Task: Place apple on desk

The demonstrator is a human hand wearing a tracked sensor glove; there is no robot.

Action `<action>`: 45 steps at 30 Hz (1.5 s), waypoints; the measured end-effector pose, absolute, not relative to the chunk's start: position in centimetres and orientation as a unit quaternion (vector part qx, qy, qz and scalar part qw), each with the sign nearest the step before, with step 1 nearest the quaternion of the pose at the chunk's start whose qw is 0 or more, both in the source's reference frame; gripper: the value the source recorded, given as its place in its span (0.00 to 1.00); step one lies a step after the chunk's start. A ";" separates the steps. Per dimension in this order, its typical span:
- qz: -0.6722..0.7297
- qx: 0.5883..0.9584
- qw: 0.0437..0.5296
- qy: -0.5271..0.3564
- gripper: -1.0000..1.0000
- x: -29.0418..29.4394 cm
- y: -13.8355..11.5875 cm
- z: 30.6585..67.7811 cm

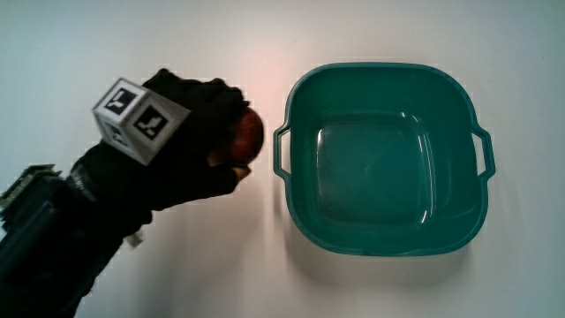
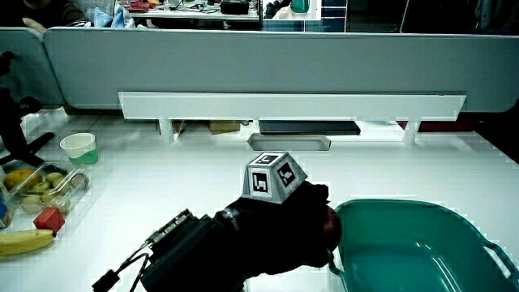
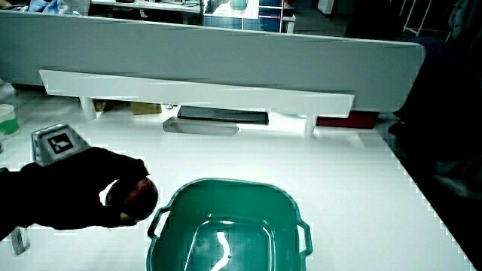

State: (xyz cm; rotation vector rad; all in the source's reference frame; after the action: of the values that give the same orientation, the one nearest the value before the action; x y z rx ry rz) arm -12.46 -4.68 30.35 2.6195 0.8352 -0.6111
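The apple (image 1: pixel 245 139) sits in the grip of the hand (image 1: pixel 181 146), whose fingers are curled around it so that only its reddish side toward the green basin (image 1: pixel 384 159) shows in the main view. Apple and hand are just beside the basin, outside its rim and near one of its handles, over the bare white desk (image 1: pixel 265 274); whether the apple touches the desk cannot be told from above. In a side view the apple (image 3: pixel 140 197) shows red between the dark fingers, close to the basin's (image 3: pixel 226 226) rim. In a side view the hand (image 2: pixel 284 231) hides nearly all of the fruit, and only the patterned cube (image 2: pixel 274 177) on the glove's back stands clear, with the basin (image 2: pixel 422 243) beside it.

That same view alone shows things well apart from the basin: a banana (image 2: pixel 26 241), a clear box of fruit (image 2: pixel 40 188), a small red block (image 2: pixel 49 219) and a pale cup (image 2: pixel 79 148). The low partition (image 3: pixel 211 53) appears in both side views.
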 end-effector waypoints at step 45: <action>-0.228 0.909 0.321 0.134 0.28 -18.6 -4.0 39.2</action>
State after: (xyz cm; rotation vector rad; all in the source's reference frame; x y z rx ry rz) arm -18.57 -4.02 39.18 2.3892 0.3524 -0.5986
